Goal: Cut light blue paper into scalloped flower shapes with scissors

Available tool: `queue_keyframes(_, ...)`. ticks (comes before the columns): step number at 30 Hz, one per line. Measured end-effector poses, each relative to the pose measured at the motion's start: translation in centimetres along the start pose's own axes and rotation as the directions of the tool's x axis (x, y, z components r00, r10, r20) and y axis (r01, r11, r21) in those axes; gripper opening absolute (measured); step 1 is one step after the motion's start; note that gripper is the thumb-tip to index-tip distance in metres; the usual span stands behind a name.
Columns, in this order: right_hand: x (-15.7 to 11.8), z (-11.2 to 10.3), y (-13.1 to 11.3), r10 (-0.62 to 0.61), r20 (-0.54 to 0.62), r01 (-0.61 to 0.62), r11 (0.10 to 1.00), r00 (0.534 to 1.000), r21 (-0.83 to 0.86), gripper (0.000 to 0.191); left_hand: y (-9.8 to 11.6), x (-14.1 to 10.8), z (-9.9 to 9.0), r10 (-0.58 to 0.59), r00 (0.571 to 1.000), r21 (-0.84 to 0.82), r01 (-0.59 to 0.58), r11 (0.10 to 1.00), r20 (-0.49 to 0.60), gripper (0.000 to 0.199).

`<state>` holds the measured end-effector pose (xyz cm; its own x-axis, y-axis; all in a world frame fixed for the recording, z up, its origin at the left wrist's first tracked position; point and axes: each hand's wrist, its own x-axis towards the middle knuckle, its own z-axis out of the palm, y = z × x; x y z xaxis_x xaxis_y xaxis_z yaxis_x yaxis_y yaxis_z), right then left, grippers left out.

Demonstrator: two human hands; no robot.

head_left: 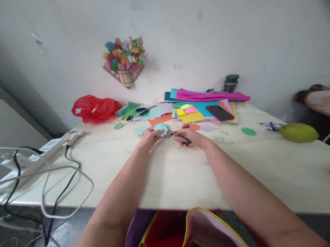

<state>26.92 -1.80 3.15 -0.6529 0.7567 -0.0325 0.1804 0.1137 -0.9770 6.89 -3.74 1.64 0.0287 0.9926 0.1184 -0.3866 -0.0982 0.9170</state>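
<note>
A light blue paper flower (161,129) with a scalloped edge is pinched in my left hand (149,138). My right hand (192,138) has its fingers in the dark handles of a pair of scissors (186,138). The scissor blades point left and reach the right edge of the flower; whether they are parted is too small to tell. Another light blue paper shape (141,131) lies just left of my left hand. Orange (194,127) and lilac (206,127) paper cutouts lie beyond my right hand, and small scraps are scattered below it.
Coloured paper sheets (194,117), a dark phone (219,112) and a second pair of scissors (142,110) lie at the back. A red plastic bag (95,108) sits back left. Power strips (36,163) with loose cables occupy the left edge. A green mango-like fruit (299,132) rests at right.
</note>
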Motion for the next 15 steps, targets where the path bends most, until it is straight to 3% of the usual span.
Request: queue_keyframes(15,0.19,0.04,0.35,-0.009,-0.004,0.009,0.999,1.0,0.038,0.013,-0.07,0.01,-0.07,0.006,1.0,0.015,-0.006,1.0,0.008,0.027)
